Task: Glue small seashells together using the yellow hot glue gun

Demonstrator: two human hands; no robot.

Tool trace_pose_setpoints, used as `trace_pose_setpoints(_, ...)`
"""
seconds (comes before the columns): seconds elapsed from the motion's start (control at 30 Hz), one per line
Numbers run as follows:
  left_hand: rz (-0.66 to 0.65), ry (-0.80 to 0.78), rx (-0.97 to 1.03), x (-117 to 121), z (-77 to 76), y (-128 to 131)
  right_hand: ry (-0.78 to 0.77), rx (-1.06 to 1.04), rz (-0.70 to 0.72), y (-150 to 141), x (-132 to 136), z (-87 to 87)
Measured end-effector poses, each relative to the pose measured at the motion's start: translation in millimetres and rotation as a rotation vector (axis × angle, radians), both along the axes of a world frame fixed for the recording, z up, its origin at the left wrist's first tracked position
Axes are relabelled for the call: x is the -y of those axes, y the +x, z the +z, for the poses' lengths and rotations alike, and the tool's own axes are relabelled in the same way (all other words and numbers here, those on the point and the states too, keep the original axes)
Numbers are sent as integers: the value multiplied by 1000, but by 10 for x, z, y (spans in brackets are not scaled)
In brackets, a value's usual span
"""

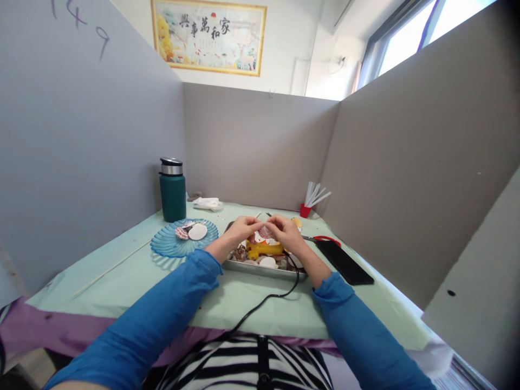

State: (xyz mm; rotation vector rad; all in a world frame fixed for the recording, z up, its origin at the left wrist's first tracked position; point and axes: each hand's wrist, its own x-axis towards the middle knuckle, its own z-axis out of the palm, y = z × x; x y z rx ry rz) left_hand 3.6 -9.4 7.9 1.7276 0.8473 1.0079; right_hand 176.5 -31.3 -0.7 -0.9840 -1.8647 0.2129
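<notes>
My left hand [242, 229] and my right hand [286, 233] meet over the middle of a metal tray [264, 271]. Both are closed in a pinch, fingertips nearly touching; whatever small thing is between them is too small to make out. Just below them a yellow glue gun [265, 249] lies across the tray, its black cord [260, 306] running toward my body. Around it in the tray are several white discs and brownish, shell-like pieces, partly hidden by my hands. A pinkish patterned piece [266, 233] shows between my hands.
To the left, a blue fluted plate [162, 244] carries a few round pieces; behind it stands a green bottle [173, 196]. White tissue [208, 203] lies at the back. At right are a red cup [305, 211] of white sticks, red-handled scissors [328, 239] and a black phone-like slab [345, 263]. Grey partitions enclose the table.
</notes>
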Motion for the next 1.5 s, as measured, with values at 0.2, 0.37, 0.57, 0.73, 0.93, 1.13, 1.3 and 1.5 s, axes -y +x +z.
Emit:
trace_pose_setpoints(0.2,-21,28,-4,7,2,-7,-12,26,-30,10,-10,5)
trace_pose_setpoints(0.37,-54,47,-18,12,5,-15,-11,38,-22,10,1,19)
trace_pose_setpoints(0.57,-73,54,-17,1,-6,-10,-51,1,5,11,-6,12)
trace_pose_setpoints(0.73,-76,21,-17,11,-3,5,-39,-7,-17,18,-26,-2)
trace_pose_setpoints(0.93,-57,23,-11,-14,-12,7,-21,16,-25,16,-19,3)
trace_pose_setpoints(1.13,-63,57,-15,-8,-1,1,4,50,-35,13,-4,13)
trace_pose_setpoints(1.3,-73,62,-23,9,5,-1,32,75,-49,19,-19,14)
trace_pose_setpoints(1.5,-95,56,-25,-13,-14,-2,19,93,-43,31,-44,10)
